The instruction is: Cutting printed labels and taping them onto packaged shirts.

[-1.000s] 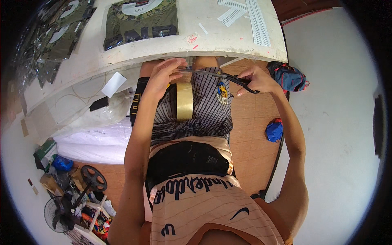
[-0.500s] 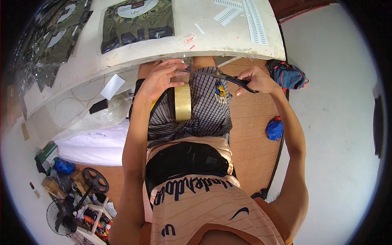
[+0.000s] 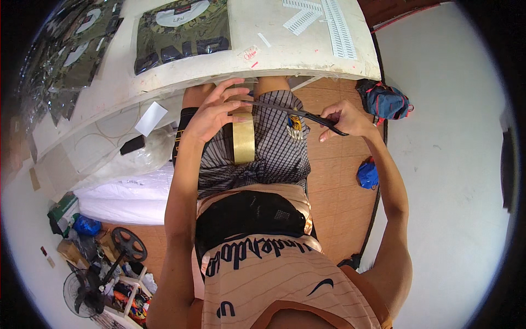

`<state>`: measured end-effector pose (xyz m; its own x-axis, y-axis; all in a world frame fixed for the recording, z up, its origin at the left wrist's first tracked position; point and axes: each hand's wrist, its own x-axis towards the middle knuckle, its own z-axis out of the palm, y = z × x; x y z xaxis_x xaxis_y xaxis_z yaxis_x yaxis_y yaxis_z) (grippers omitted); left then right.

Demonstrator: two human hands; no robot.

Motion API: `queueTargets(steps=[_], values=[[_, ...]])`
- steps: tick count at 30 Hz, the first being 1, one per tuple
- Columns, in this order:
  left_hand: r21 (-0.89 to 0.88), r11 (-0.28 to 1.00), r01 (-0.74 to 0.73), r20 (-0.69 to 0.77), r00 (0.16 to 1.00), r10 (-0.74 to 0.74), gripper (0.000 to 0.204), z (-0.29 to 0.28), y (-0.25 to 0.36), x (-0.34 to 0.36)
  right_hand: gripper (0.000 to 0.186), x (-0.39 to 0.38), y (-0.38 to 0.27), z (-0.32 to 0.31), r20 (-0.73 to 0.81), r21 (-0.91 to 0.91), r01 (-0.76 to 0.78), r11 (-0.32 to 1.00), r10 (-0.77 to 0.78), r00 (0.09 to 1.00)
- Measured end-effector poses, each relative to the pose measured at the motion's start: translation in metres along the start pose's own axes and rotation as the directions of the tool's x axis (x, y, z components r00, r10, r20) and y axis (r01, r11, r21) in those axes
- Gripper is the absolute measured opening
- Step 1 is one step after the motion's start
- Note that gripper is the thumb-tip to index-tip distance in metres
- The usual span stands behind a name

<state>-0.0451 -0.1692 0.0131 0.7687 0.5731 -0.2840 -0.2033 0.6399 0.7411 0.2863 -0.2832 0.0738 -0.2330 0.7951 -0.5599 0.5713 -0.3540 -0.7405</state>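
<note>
In my right hand (image 3: 348, 119) is a pair of black-handled scissors (image 3: 309, 115), gripped at the handles. The dark blades reach left, and their tips come close to the fingers of my left hand (image 3: 215, 112). That hand has its fingers stretched and apart, with the thumb by the top of a yellowish roll of packing tape (image 3: 244, 142). The roll shows edge-on over my lap, in front of the checked shorts (image 3: 282, 148). Something clear runs above the roll by my left fingertips; I cannot tell whether it sticks to them.
Beyond my hands is the white table (image 3: 246, 63), bearing a bagged camouflage shirt (image 3: 183, 38), more bagged shirts (image 3: 82, 49) and printed paper strips (image 3: 338, 30). A phone (image 3: 132, 145) lies on clear plastic at left. A backpack (image 3: 386, 101) and a blue bag (image 3: 368, 173) are at right.
The scissors have tilted, handles lower, and their blades look closer together. My right hand has dropped slightly. The fingers of my left hand have spread wider.
</note>
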Motion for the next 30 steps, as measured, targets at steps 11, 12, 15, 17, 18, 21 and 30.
queueTargets(steps=[11, 12, 15, 17, 18, 21, 30], values=[[0.082, 0.996, 0.027, -0.023, 0.999, -0.025, 0.071, 0.01, 0.01, -0.004, 0.037, -0.041, 0.037, 0.002, -0.12, 0.072, -0.105, 0.992, 0.113, 0.986], [0.081, 0.996, 0.033, -0.03, 0.999, -0.031, 0.071, 0.011, 0.009, -0.006, 0.036, -0.043, 0.038, 0.003, -0.131, 0.089, -0.111, 0.99, 0.122, 0.984], [0.117, 0.993, -0.008, 0.037, 0.999, 0.004, 0.071, 0.015, 0.01, -0.011, 0.035, -0.047, 0.043, 0.005, -0.152, 0.103, -0.125, 0.987, 0.14, 0.978], [0.147, 0.988, -0.056, 0.107, 0.993, 0.041, 0.071, 0.021, 0.02, -0.014, 0.035, -0.048, 0.047, 0.007, -0.157, 0.099, -0.135, 0.986, 0.15, 0.976], [0.138, 0.986, -0.095, 0.116, 0.99, 0.08, 0.072, 0.03, 0.032, -0.014, 0.034, -0.048, 0.05, 0.007, -0.153, 0.119, -0.122, 0.985, 0.14, 0.978], [0.175, 0.972, -0.158, 0.098, 0.985, 0.142, 0.074, 0.033, 0.044, -0.016, 0.032, -0.047, 0.044, 0.009, -0.156, 0.122, -0.1, 0.987, 0.118, 0.981], [0.405, 0.821, -0.402, -0.092, 0.876, 0.474, 0.075, 0.006, 0.027, -0.033, 0.03, -0.048, 0.048, 0.018, -0.201, 0.139, -0.063, 0.988, 0.091, 0.975]])
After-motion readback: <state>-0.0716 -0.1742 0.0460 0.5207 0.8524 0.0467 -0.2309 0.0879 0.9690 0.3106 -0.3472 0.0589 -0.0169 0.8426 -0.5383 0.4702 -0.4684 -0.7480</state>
